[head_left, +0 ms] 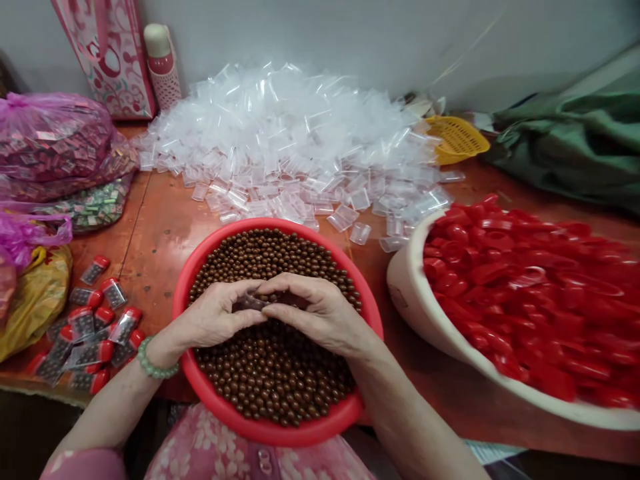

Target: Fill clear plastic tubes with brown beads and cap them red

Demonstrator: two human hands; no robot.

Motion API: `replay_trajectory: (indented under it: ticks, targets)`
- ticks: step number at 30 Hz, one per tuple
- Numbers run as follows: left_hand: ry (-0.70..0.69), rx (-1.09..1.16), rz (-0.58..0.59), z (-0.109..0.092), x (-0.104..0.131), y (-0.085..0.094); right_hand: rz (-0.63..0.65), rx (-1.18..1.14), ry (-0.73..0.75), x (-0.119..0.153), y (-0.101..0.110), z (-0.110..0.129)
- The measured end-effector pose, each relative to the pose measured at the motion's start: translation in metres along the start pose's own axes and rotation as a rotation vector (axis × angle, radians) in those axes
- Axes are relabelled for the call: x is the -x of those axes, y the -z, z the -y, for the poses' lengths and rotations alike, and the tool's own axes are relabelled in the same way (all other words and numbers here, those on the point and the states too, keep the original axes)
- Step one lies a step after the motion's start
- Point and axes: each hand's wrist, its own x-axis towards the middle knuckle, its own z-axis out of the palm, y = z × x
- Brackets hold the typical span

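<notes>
Over a red basin (371, 333) full of small glossy brown balls (270, 380), my two hands meet at the fingertips. My left hand (213, 313) curls its thumb and fingers around a small dark, partly see-through object (250, 301), mostly hidden by the fingers, so its kind is unclear. My right hand (320, 310) closes in from the other side, thumb and forefinger pressed against the same object. A few brown balls show between the palms. Behind the basin lies a big heap of clear plastic tubes (300, 140).
To the right stands a white tub (413, 287) of red plastic caps (540, 307). At left lie filled red-capped containers (100, 333) and bags (55, 147) of small packets. A yellow basket (457, 139), green cloth (575, 147), bottle (163, 70) and pink bag (113, 60) line the back.
</notes>
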Motion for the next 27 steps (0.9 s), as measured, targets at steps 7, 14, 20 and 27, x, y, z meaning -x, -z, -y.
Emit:
replay_trajectory:
  ticks: [7, 14, 20, 27]
  targets:
    - [0.091, 0.144, -0.107, -0.003, -0.004, 0.003, -0.177, 0.045, -0.060, 0.012, 0.000, 0.002]
    - [0.022, 0.031, -0.060, -0.008, -0.005, 0.000, -0.061, 0.256, 0.058, 0.017, 0.010, 0.007]
    - [0.015, 0.050, 0.028, -0.009, -0.003, 0.002, 0.007, 0.207, 0.169, 0.002, 0.005, 0.011]
    - [0.062, -0.109, 0.059, -0.013, -0.004, 0.005, 0.146, 0.196, 0.128, -0.007, 0.004, 0.011]
